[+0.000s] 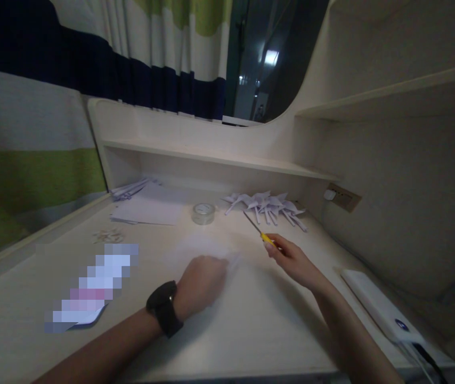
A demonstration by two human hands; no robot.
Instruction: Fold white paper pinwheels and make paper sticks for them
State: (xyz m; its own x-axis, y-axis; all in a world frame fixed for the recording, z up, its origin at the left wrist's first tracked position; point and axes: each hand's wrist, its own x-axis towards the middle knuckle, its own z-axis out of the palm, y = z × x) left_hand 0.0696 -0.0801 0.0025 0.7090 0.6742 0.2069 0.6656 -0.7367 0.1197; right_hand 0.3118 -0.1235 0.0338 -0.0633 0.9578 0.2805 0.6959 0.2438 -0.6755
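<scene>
My left hand [201, 282], with a black watch on the wrist, rests closed on the pale desk and pinches a sheet of white paper [211, 250] that looks blurred. My right hand [293, 261] is closed around the yellow handle of a pair of scissors [258, 230], whose thin blades point away toward the back of the desk. The two hands are a short way apart, the scissors just right of the paper.
A roll of clear tape [203, 213] stands mid-desk. A stack of white sheets [147, 210] lies back left, a heap of folded paper shapes [269, 205] back right, small paper scraps [110, 234] left. A white power bank [379, 306] with cable lies at right.
</scene>
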